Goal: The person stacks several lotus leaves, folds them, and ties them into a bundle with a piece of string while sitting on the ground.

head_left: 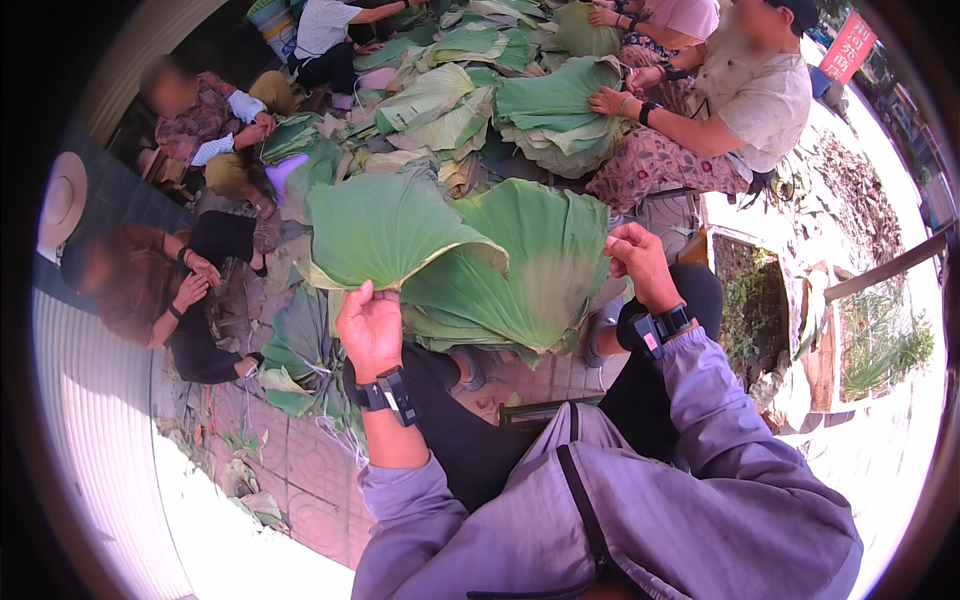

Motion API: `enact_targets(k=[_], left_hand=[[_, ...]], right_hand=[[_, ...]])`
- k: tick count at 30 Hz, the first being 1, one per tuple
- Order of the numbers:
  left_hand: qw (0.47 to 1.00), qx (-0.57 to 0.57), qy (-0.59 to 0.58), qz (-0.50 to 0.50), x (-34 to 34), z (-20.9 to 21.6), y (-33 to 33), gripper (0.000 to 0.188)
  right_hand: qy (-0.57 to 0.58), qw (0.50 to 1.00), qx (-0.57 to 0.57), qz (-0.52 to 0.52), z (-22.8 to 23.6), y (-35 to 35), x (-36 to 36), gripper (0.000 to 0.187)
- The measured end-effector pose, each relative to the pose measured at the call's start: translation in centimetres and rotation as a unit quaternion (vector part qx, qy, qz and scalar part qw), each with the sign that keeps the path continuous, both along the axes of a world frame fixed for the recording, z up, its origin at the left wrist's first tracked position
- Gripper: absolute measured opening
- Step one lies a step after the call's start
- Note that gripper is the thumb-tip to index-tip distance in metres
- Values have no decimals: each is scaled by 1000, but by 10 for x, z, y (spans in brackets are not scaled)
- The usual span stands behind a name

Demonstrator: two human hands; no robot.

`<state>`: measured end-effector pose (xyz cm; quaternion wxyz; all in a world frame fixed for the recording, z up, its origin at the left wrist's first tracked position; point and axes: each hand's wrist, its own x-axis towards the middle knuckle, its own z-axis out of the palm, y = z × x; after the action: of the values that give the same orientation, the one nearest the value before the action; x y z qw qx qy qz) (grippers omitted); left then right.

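Note:
My left hand [370, 328] is closed on the lower edge of a broad green lotus leaf [385, 225], its thumb on top and the palm turned up. That leaf fans out away from me and overlaps a stack of lotus leaves [535, 270] in front of my knees. The stack is green with a brownish-grey patch on its right part. At the stack's right edge my right hand [643, 266] is closed, with fingers curled and the thumb and forefinger pinching the leaf rim. Both wrists carry dark bands with small devices.
A large heap of lotus leaves [430, 105] spreads beyond my stack. Several people sit around it, one at right with hands on a leaf pile [560, 110]. Tied leaves [295, 345] lie on the paving at left. A planted bed [750, 300] lies to my right.

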<state>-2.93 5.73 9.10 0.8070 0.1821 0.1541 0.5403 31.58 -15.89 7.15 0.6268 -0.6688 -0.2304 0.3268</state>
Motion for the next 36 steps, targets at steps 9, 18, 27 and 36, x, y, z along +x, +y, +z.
enact_targets(k=[9,18,27,36], left_hand=[[993,-59,28,-97,68,-8,-65,18],[934,-176,227,-214,99,-115,-123,10],[967,-36,156,-196,111,-66,-119,22],[986,52,110,-112,115,-25,-127,24]], right_hand=[[59,998,15,-1,-5,-20,5,8],[75,996,-11,54,-18,-25,0,10],[98,969,-19,225,-5,-35,-3,16],[131,920,-2,368,9,-43,-8,23]])
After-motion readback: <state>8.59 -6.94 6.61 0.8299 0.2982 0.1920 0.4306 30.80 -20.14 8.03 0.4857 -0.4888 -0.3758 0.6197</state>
